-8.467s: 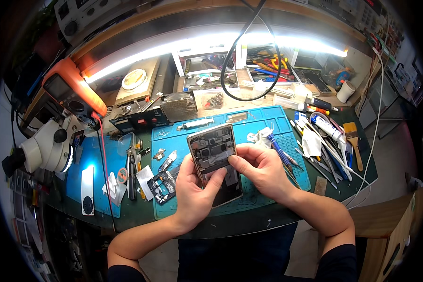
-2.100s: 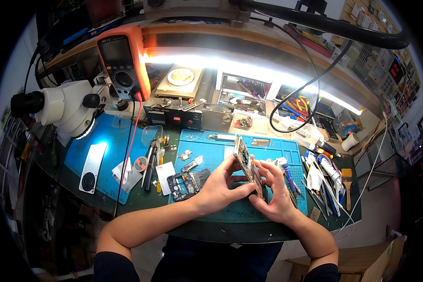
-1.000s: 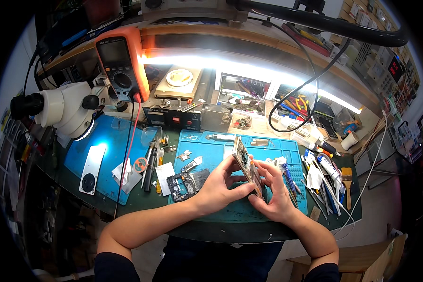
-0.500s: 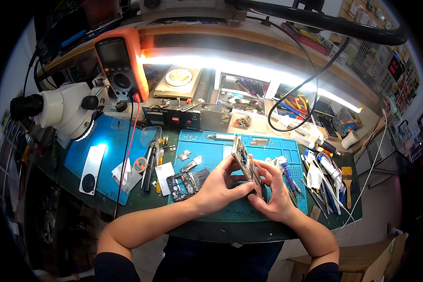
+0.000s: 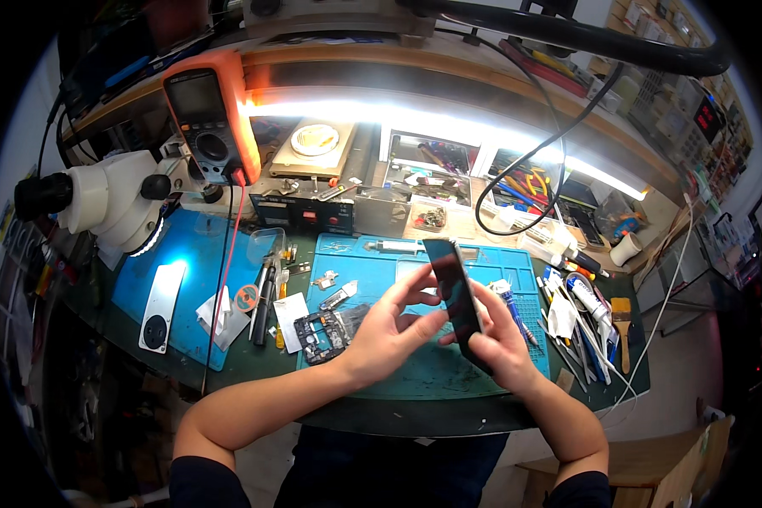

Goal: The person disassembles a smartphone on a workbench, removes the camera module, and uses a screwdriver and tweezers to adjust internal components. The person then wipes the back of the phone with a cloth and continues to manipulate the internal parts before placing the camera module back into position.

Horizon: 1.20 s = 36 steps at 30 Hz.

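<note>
A smartphone [image 5: 454,292] is held up on a slant over the blue work mat, its dark glass screen facing me. My right hand [image 5: 505,351] grips its right edge and lower end, the thumb lying along the front. Beside the phone's left edge is my left hand [image 5: 391,328], fingers apart and curved, with the thumb and fingertips at or very close to that edge; whether they touch I cannot tell. The phone's back is hidden. Left of my left hand lies a dark phone inner frame [image 5: 320,337] with small metal parts [image 5: 339,296] behind it.
A microscope [image 5: 102,199] and an orange multimeter [image 5: 220,118] stand at the left. A silver plate [image 5: 161,309] lies below the microscope. Tweezers, tubes and a brush [image 5: 621,317] crowd the right. A black cable loop [image 5: 483,199] hangs behind the phone.
The phone has turned from showing its opened inner side and edge to showing its dark screen. My left hand's hold has loosened, and my right thumb has moved onto the front.
</note>
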Available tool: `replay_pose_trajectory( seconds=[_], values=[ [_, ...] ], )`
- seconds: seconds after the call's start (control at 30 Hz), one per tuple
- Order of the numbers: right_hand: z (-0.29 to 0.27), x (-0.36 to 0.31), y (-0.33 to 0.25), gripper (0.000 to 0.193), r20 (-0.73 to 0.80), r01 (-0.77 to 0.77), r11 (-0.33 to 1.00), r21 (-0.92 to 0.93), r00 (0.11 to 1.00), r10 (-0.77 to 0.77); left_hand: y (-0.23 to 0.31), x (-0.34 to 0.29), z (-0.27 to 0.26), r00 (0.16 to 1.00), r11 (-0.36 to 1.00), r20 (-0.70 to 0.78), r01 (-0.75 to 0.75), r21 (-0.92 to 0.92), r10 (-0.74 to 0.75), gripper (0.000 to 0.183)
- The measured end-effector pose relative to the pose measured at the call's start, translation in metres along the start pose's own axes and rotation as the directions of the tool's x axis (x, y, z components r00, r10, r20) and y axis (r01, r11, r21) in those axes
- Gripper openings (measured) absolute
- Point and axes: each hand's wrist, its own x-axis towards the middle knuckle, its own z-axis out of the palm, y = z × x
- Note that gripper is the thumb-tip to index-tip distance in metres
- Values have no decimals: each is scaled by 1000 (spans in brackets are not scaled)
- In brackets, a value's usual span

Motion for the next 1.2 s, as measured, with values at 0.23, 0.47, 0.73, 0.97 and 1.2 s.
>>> replay_pose_trajectory(
  seconds=[0.23, 0.47, 0.73, 0.97, 1.2],
  values=[
    [-2, 6, -18, 73, 5, -132, 849, 512, 989, 151, 3, 5, -8, 935, 978, -306, 134, -158, -178, 44],
    [-8, 4, -9, 73, 106, -224, 797, 562, 974, 199, 1, 4, -4, 928, 966, -300, 168, -198, -223, 42],
    [-4, 5, -9, 73, 117, -249, 774, 582, 968, 223, -1, 3, -5, 927, 964, -302, 163, -211, -223, 43],
    [-4, 6, -8, 74, 106, -272, 782, 561, 960, 258, -1, 3, -5, 922, 961, -312, 167, -219, -231, 44],
    [-4, 6, -7, 74, 113, -289, 789, 543, 956, 272, -4, 2, -3, 919, 962, -319, 168, -217, -232, 45]
  ],
)
